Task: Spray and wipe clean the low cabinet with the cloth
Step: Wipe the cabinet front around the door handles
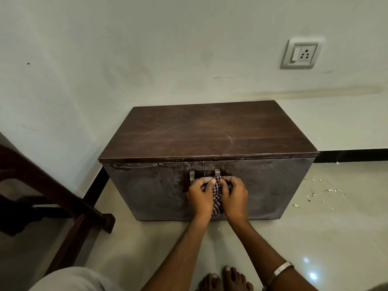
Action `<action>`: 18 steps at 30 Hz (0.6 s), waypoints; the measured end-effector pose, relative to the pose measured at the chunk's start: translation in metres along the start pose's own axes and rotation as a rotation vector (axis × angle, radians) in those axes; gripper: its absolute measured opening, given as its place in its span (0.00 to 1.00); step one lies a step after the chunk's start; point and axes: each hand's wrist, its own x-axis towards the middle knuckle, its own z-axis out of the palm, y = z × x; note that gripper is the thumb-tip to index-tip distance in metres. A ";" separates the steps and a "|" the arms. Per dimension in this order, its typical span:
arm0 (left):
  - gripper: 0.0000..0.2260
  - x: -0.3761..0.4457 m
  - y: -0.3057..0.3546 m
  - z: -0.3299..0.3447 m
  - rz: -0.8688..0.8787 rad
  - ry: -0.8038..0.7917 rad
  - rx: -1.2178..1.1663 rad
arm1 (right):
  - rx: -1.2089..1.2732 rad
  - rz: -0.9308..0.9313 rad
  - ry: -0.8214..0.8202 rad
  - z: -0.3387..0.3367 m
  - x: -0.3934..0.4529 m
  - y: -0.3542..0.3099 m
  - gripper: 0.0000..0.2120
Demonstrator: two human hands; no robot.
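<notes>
Head view, dark wood low cabinet (pixel 210 131) with smeared doors, left hand (pixel 199 197) and right hand (pixel 234 198) fingers curled gripping checked cloth (pixel 217 198)

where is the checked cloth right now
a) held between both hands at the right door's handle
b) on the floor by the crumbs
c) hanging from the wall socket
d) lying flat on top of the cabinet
a: the left hand and right hand both grip the checked cloth against the cabinet front, just below the right door's handle.
</notes>
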 end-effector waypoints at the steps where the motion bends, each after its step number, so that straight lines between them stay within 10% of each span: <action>1: 0.06 -0.001 -0.002 0.000 0.006 -0.005 0.008 | -0.003 0.007 -0.011 0.001 -0.003 0.002 0.08; 18: 0.08 -0.012 -0.011 0.003 -0.097 -0.027 -0.033 | 0.003 0.132 0.014 0.006 -0.015 0.008 0.09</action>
